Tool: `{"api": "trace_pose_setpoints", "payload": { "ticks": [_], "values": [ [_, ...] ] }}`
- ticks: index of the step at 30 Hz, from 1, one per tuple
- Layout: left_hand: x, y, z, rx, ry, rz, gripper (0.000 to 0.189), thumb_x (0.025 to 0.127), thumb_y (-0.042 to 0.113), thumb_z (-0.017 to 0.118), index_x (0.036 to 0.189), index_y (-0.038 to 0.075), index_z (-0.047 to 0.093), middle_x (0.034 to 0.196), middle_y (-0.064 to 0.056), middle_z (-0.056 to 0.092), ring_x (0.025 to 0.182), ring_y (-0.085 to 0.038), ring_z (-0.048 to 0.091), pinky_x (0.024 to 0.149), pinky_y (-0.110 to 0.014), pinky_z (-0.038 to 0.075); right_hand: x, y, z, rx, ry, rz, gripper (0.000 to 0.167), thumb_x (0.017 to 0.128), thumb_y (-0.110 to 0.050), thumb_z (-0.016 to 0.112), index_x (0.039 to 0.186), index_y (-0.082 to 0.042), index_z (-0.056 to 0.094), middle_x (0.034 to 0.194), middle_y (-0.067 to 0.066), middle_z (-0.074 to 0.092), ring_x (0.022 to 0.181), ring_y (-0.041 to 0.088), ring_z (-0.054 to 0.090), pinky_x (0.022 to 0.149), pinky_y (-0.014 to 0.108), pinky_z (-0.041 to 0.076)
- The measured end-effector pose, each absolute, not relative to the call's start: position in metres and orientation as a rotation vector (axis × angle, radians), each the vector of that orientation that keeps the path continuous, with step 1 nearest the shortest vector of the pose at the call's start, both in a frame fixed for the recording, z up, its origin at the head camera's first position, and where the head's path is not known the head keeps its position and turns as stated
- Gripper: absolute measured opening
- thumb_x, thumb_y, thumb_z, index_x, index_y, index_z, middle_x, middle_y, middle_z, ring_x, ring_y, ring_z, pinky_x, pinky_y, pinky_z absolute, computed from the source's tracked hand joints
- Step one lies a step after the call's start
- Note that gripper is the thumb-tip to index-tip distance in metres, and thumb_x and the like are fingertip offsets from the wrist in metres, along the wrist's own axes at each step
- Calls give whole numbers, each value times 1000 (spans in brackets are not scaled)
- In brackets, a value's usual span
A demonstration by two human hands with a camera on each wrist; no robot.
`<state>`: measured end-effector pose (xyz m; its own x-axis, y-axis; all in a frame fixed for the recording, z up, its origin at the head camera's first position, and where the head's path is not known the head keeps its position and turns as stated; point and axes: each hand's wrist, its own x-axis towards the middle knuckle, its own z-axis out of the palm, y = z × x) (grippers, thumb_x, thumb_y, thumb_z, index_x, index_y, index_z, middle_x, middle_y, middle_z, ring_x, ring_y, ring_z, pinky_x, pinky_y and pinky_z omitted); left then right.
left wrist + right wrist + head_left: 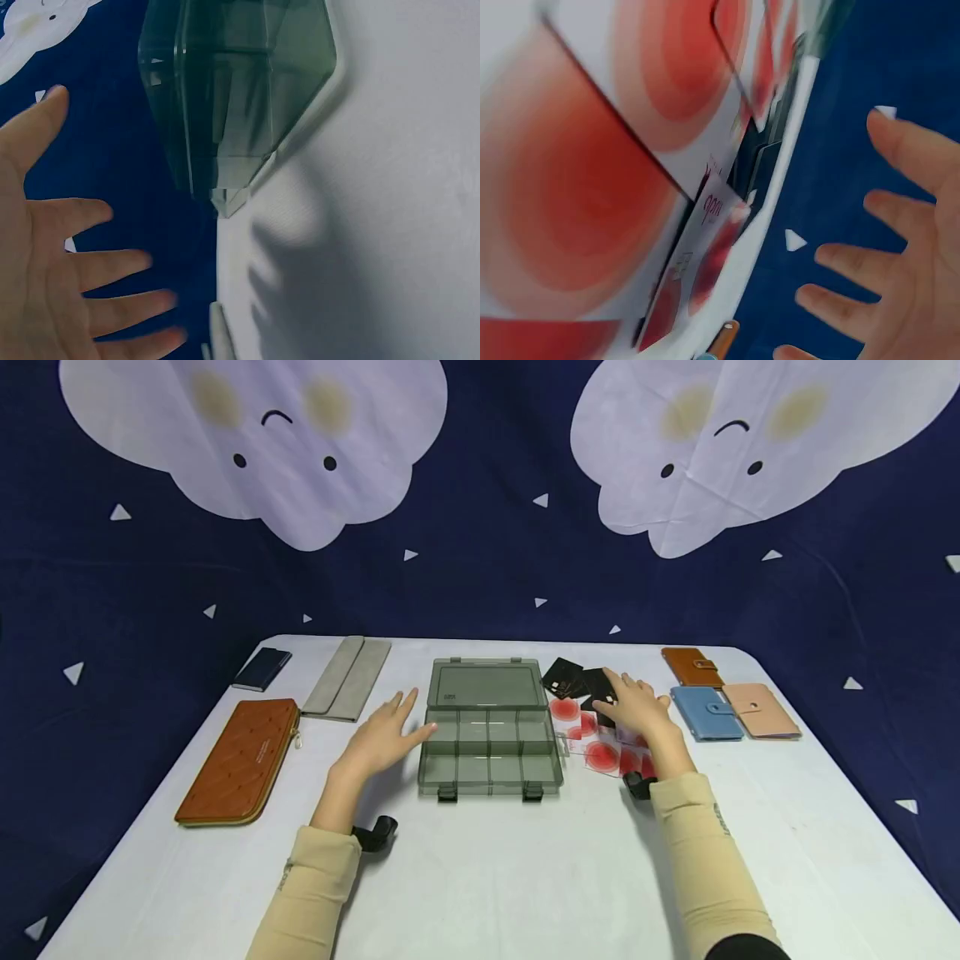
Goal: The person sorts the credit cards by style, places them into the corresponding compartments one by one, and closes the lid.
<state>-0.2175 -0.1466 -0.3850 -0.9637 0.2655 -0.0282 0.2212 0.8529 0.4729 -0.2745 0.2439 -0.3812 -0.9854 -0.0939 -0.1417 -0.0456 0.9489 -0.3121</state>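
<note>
Red-patterned cards (pixel 602 757) overlap loosely right of the frame's centre, beside the box (pixel 487 685). My left hand (pixel 378 739) and right hand (pixel 637 706) are spread, empty; a careless sweep could scatter the cards.

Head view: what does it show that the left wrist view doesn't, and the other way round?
The head view alone shows the right hand, red-patterned cards, black cards, blue wallet and brown zip wallet. The left wrist view alone shows the palm of the left hand. Both share that hand, the see-through box, white table and dark blue backdrop.
</note>
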Motion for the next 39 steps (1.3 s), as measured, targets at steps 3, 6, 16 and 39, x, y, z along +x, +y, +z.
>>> {"api": "trace_pose_setpoints", "payload": {
  "ticks": [3,6,16,39],
  "values": [
    [-220,-148,-389,359,2750,960,76,94,49,43,149,8,12,148,-22,24,129,-41,32,107,-56,27,-294,245,-384,-61,2887,-511,71,93,-36,48,148,-7,14,146,30,20,126,57,19,96,75,11],
    [-222,-150,-395,286,2553,1156,74,95,43,45,149,7,10,145,-24,30,105,-35,55,92,-45,46,-308,244,-384,-32,2822,-535,72,92,-33,48,147,-3,13,145,31,21,126,57,19,98,75,8],
    [-227,-156,-414,173,1996,1633,82,86,10,61,149,6,7,144,-28,20,85,-25,59,76,-41,57,-329,241,-390,93,2762,-548,73,90,-30,50,146,0,13,144,33,19,128,54,17,103,69,12],
    [-230,-160,-416,167,1949,1668,85,83,-2,62,149,7,9,144,-27,20,87,-24,60,78,-40,56,-388,282,-450,124,2804,-1297,31,80,-5,64,110,-4,59,103,19,57,78,25,50,67,34,47]
  ]
}}
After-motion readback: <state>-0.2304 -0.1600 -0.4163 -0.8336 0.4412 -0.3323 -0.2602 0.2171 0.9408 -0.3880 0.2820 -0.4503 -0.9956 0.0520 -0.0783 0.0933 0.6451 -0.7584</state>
